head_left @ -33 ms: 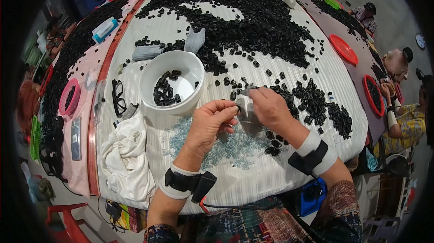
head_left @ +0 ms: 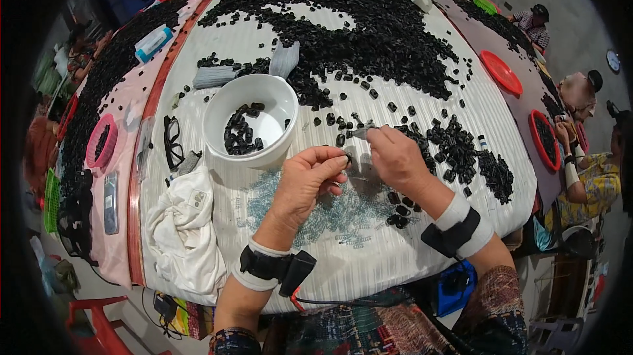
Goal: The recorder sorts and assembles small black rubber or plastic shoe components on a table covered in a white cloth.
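My left hand [head_left: 308, 180] is closed, pinching a small black plastic part [head_left: 348, 159] between thumb and fingertips; most of that part is covered. Just right of it, my right hand [head_left: 399, 160] is closed on a small grey piece [head_left: 361, 132], whose kind I cannot make out. The two hands are apart, above the striped cloth. Clear, wire-like springs [head_left: 343, 220] lie scattered beneath and in front of them. Loose black parts [head_left: 456, 150] are heaped to the right of my right hand. Left of my hands stands a white bowl [head_left: 285, 150] with several black parts inside.
A large pile of black parts [head_left: 316, 5] spreads across the far table. At left lie eyeglasses [head_left: 173, 142], a crumpled white cloth [head_left: 184, 233] and a phone [head_left: 111, 203]. Red trays [head_left: 501, 72] stand at the right side, where other people sit working.
My right hand has shifted slightly to the right with the grey piece. The left hand stays in place.
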The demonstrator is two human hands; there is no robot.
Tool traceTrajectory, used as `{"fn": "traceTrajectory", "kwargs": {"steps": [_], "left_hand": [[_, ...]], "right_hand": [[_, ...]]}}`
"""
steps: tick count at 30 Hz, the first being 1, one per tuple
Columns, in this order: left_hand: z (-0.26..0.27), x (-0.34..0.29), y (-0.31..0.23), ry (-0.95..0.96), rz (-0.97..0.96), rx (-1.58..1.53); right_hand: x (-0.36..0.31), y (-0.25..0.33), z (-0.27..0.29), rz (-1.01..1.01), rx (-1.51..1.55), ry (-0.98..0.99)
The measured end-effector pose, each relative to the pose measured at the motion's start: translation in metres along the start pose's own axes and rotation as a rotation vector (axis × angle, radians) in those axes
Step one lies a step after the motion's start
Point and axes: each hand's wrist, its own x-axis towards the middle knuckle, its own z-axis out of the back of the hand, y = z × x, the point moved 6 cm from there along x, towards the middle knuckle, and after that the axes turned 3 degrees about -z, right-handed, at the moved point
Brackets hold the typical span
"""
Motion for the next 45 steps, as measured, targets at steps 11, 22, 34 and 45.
{"fn": "traceTrajectory", "kwargs": {"steps": [11,22,34,45], "left_hand": [[0.0,0.001,0.0,-0.031,0.008,-0.011],[0.0,-0.002,-0.001,-0.021,0.025,0.024],[0.001,-0.001,0.001,-0.048,0.051,0.053],[-0.002,-0.002,0.001,-0.031,0.047,0.017]], "right_hand": [[-0.008,-0.005,-0.001,-0.01,0.079,0.049],[-0.011,-0.012,0.002,-0.011,0.101,0.048],[-0.018,-0.02,0.011,-0.095,0.047,-0.013],[-0.018,-0.009,-0.001,-0.074,0.086,0.078]]}}
